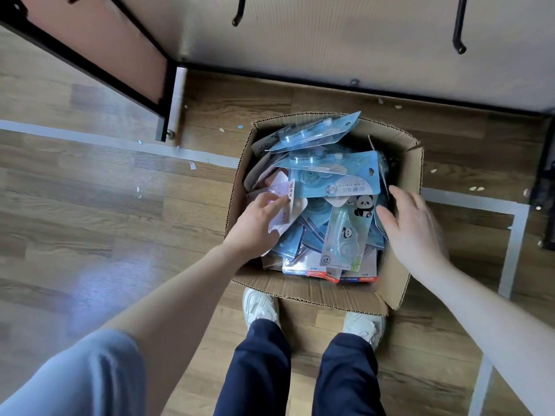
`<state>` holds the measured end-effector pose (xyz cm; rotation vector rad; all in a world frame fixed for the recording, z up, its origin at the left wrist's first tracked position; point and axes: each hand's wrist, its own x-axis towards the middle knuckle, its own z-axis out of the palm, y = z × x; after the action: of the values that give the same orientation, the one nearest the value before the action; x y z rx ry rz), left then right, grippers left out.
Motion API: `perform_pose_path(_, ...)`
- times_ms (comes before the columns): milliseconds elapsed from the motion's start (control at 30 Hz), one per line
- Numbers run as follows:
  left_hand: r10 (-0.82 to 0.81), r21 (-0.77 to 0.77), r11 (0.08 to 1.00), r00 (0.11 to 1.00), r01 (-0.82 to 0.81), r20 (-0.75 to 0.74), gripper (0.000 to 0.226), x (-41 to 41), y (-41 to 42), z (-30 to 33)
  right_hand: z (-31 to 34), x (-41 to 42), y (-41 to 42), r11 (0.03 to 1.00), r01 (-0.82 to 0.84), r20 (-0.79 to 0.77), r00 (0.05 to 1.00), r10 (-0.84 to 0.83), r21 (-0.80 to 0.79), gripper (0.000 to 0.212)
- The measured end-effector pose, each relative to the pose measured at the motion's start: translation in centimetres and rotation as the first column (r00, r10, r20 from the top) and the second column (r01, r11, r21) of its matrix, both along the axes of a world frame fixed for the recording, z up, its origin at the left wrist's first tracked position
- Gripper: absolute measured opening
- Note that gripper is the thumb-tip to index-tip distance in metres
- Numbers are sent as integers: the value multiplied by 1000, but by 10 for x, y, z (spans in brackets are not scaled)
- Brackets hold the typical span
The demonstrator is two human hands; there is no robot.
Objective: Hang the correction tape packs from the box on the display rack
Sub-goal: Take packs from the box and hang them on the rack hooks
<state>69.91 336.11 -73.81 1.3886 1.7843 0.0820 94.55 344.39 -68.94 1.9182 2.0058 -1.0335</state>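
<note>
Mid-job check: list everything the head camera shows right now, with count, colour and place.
cardboard box: one, brown, open, on the floor ahead of the feet.
correction tape packs: many, mostly blue, some pink or white, piled loose in the box.
panda pack: one, pale green, on top near the right side.
display rack: one, pale panel with black frame, behind the box.
hooks: two visible, black, bare, on the rack.
shoes: two, white, at the box's near edge.
left hand: pinches a pink pack.
right hand: fingers straight, over the box's right side.
</note>
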Motion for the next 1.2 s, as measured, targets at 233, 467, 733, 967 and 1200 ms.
perform_pose_path(233, -96, 32, 995, 995, 97, -26, 68, -16, 4, -13, -21, -19, 15, 960, 254, -165, 948, -271, -119, 53)
perform_pose_path(467, -82, 30, 996, 994, 80, 74, 79, -20, 14, -17, -31, -26, 20, 920, 353, -267, 882, -388, -168, 42)
perform_pose_path(733, -163, -79, 984, 987, 163, 6, 92, -24, 40, -4, -34, -34, 27, 791, 556, -352, 709, -611, -254, 33)
perform_pose_path(967, -274, -146, 959, 921, 241, -279, 92, -12, 45, -2, -36, -38, 31, 752, 581, -372, 653, -659, -312, 27)
perform_pose_path(1200, -267, 61, 959, 955, 276, -134, 76, -1, 25, 1, -27, -24, 21, 614, 677, -417, 460, -784, -407, 27)
